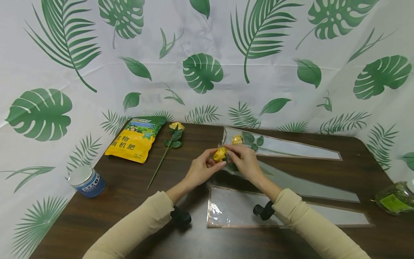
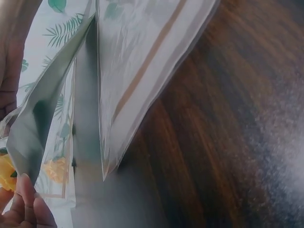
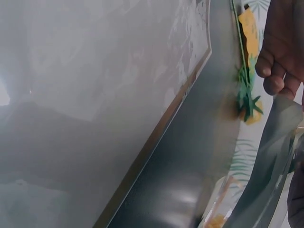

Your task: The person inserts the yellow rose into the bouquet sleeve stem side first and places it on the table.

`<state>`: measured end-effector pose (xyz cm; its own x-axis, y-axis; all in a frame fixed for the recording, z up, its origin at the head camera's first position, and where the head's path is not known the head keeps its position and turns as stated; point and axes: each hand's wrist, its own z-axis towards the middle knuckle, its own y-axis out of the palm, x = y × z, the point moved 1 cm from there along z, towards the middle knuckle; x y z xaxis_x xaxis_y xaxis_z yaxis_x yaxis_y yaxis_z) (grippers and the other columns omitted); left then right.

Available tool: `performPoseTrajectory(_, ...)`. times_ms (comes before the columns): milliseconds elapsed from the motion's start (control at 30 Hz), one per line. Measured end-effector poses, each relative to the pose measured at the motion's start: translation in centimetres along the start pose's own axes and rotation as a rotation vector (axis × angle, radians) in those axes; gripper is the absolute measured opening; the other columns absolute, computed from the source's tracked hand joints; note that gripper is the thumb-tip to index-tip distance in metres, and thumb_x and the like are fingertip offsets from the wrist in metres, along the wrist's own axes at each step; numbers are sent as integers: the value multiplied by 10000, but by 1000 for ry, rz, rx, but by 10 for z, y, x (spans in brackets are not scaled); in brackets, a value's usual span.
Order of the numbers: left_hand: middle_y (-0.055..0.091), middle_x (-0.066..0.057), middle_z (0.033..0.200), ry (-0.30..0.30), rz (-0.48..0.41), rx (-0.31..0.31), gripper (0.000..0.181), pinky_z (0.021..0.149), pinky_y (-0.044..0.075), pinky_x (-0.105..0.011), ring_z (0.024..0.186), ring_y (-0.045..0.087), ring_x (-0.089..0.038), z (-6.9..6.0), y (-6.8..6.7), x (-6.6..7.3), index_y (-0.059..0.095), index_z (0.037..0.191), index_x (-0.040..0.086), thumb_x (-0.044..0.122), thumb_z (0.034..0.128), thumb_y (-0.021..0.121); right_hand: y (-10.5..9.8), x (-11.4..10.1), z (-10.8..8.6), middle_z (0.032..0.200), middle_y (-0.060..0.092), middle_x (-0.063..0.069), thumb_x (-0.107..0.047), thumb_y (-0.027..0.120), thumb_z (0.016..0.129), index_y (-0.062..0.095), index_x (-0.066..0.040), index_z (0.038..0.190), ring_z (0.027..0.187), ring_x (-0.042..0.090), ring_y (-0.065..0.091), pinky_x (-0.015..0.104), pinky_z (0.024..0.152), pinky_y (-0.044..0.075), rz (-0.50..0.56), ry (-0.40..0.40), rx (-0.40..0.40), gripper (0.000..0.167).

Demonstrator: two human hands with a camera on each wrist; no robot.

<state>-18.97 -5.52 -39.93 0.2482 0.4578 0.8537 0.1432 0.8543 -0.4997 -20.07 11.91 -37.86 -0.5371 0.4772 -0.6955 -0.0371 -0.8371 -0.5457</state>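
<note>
Yellow, ruffled rose (image 1: pixel 220 154) sits between the hands (image 1: pixel 200 169).

Head camera high, facing forward-down across table (image 1: pixel 129 189). Wrist cameras close, sideways; both share raised plastic sleeve (image 2: pixel 33 137).

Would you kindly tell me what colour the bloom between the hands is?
The bloom is yellow, best seen in the head view.

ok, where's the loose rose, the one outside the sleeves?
Head view, left of centre: the loose rose lies on the dark tabletop just right of the yellow bag, with the left hand off to its right.
</note>
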Motion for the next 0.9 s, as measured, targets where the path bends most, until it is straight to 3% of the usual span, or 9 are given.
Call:
performPoseTrajectory(133,638,-51,857,23,22,-49,616,578,449,-210,652,533,-81,-1,2,0,500,1333,96,285,803,752,1,2,0,815,619,112,18,605,885,670,21,1107,610,156,588,222,535,482,-12,-18,-5,231)
performPoseTrajectory(267,611,-47,866,18,10,-61,640,589,440,-209,657,515,-90,0,2,-1,515,1327,71,264,777,779,2,3,0,799,616,107,25,607,881,672,29,1098,609,153,581,222,527,470,-22,-40,-9,226)
performPoseTrajectory(700,652,-50,854,-4,-62,-90,683,515,367,-193,575,456,-59,2,4,-2,477,1351,27,205,768,786,-1,5,-3,793,595,96,25,610,880,651,32,1131,619,175,594,220,530,474,-27,-49,-25,254)
performPoseTrajectory(800,645,-54,850,-20,-78,-93,692,518,377,-194,583,469,-63,1,5,-4,472,1355,28,189,762,790,-13,14,-11,760,581,65,16,646,856,647,30,1135,607,145,551,229,536,457,-85,-76,-33,280)
performPoseTrajectory(900,638,-54,846,-39,-90,-97,702,553,401,-197,604,481,-65,0,5,-8,473,1356,31,180,751,798,-32,32,-27,736,568,21,-3,712,800,665,12,1112,614,96,490,229,538,421,-215,-128,-23,315)
